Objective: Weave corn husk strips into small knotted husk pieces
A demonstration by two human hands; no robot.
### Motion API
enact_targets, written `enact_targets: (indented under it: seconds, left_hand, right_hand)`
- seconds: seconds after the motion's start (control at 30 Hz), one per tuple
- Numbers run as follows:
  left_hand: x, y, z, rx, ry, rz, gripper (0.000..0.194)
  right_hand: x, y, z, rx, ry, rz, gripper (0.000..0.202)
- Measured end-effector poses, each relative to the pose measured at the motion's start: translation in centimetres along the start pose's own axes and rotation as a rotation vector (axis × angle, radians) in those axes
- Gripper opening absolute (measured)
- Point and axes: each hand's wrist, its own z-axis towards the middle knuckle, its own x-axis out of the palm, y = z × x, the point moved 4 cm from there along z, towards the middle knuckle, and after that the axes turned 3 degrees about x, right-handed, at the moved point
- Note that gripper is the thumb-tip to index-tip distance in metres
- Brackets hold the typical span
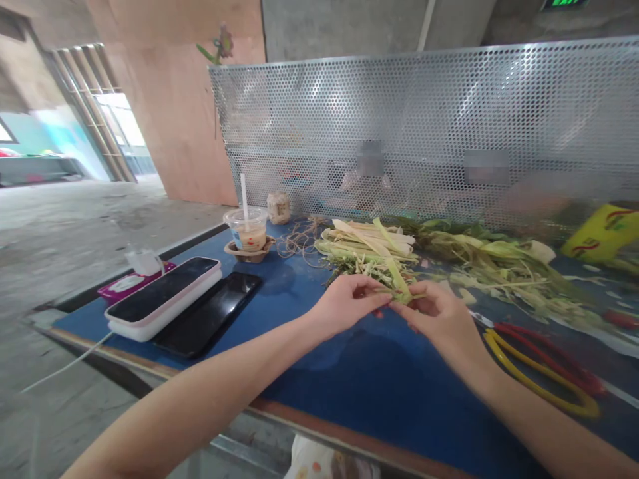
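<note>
Above the blue tabletop, my left hand [347, 303] and my right hand [432, 309] come close together, fingertips pinched on a pale green leaf strip [397, 276], which looks like corn husk. The strip sticks up between them, and its lower end is partly hidden by the fingers. Just beyond lies a pile of similar pale strips [367, 243], with chopped green bits at its near side. To the right of my right hand rests a metal-tipped tool with one red and one yellow handle [542, 386], perhaps scissors.
Leafy scraps [499, 266] spread along the right back, near a yellow packet [604, 233]. A lidded drink cup [248, 233], tangled twine [302, 243], a black phone [210, 313] and a white-cased device [164, 299] lie left. A perforated metal screen [399, 120] borders the back; people are beyond it.
</note>
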Motion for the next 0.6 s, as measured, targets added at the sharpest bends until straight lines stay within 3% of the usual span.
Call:
enact_targets:
  seconds: [0.17,0.3,0.47,0.6]
  left_hand:
    - [-0.3,-0.2,0.1,0.103,-0.083,0.085,0.014]
    - [-0.5,-0.4,0.0,0.098,-0.082,0.101,0.016]
    - [-0.3,-0.3,-0.4,-0.139,0.165,-0.085,0.016]
    - [-0.2,-0.5,-0.3,-0.115,0.197,-0.043,0.02]
  right_hand:
    - [-0.4,-0.4,0.0,-0.02,-0.065,0.026,0.029]
    - [-0.9,-1.1,0.4,0.007,-0.089,0.102,0.03]
    - [-0.7,-0.2,0.4,-0.061,0.043,-0.018,0.026]
    - [0.2,1.2,-0.5,-0.16,0.26,-0.067,0.02]
